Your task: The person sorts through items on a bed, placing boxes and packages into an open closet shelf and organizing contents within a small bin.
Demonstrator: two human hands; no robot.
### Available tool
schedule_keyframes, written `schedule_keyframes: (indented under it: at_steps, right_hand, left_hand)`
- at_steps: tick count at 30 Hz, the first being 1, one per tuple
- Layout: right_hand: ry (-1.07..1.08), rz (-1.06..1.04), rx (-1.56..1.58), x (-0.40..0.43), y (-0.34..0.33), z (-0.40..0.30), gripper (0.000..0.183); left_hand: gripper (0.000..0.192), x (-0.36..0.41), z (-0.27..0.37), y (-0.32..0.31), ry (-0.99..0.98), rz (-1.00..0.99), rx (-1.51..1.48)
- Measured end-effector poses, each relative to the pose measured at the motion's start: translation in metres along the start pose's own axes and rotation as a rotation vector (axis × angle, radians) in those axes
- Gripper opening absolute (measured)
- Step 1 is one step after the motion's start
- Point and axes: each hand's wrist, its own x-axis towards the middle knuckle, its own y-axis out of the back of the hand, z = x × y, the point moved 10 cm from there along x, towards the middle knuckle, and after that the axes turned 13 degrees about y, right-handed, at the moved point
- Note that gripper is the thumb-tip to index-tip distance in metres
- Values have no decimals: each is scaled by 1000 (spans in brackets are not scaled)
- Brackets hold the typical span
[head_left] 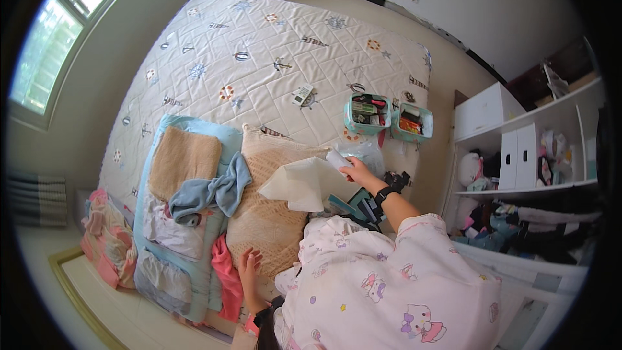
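Note:
My right hand (357,171) grips a pale, rolled-up item (336,159), perhaps plastic, whose exact kind I cannot tell. Just behind it lies a clear plastic bag (365,154). A cream sheet of cloth or paper (294,184) spreads across the tan patterned pillow (272,231), left of that hand. By the pillow's near edge, my left hand (250,263) holds nothing, its fingers apart. Close to its left hangs a bright pink cloth (226,277). Below my right wrist are teal and dark flat items (362,205), partly hidden by my arm.
Two teal storage baskets (368,129) (413,137) filled with small items stand on the quilted bed (272,87). A white remote (303,94) lies nearby. Folded clothes and a tan towel (184,163) sit on a light-blue quilt (223,155). White shelving (517,155) borders the right side.

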Motion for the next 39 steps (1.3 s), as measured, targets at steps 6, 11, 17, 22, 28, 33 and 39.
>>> schedule_keyframes:
  at_steps: [6, 11, 17, 22, 28, 33, 39]
  right_hand:
    - [-166, 178, 145, -78, 13, 56, 52]
    - [-143, 213, 237, -132, -9, 81, 52]
    - [-223, 142, 330, -198, -19, 72, 48]
    - [-302, 114, 102, -235, 109, 87, 42]
    - [-561, -300, -1573, -214, 315, 96, 37]
    - [141, 79, -1231, -98, 322, 95, 38]
    - [371, 178, -601, -12, 262, 222, 39]
  left_hand:
    - [34, -1, -14, 22, 81, -5, 0]
    - [30, -7, 18, 36, -59, -118, 183]
    - [28, 21, 4, 58, -29, -150, 133]
    - [28, 80, 18, -82, -261, -476, 297]
    - [24, 119, -18, -196, -343, -562, 270]
    - [23, 147, -76, -215, -414, -449, 192]
    - [24, 122, -115, -202, -378, -189, 148]
